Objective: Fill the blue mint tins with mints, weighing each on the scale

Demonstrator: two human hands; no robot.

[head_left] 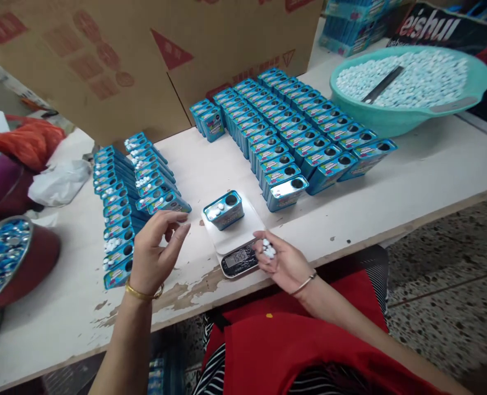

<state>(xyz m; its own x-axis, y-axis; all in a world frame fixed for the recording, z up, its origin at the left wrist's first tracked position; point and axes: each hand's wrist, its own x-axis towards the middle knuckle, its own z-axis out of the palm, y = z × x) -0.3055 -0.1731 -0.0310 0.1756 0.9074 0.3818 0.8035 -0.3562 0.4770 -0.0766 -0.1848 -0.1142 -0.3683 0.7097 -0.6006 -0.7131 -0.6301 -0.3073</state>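
A blue tin (224, 210) with a round hole stands on the white scale (247, 216), a few white candies on its lid. The scale's display (239, 258) is lit. Beside the scale's front right corner, my right hand (282, 260) is palm up, its fingers curled around several white candies (268, 249). To the left of the scale, my left hand (157, 249) hovers near the left group of tins, thumb and fingers apart, with nothing visible between them.
Rows of blue tins (280, 126) fill the back right; more tins (118, 219), several topped with candies, stand left. A turquoise basin (391, 118) holds candies and a dark scoop. A red bucket (41, 258) is at far left, a cardboard box (145, 55) behind.
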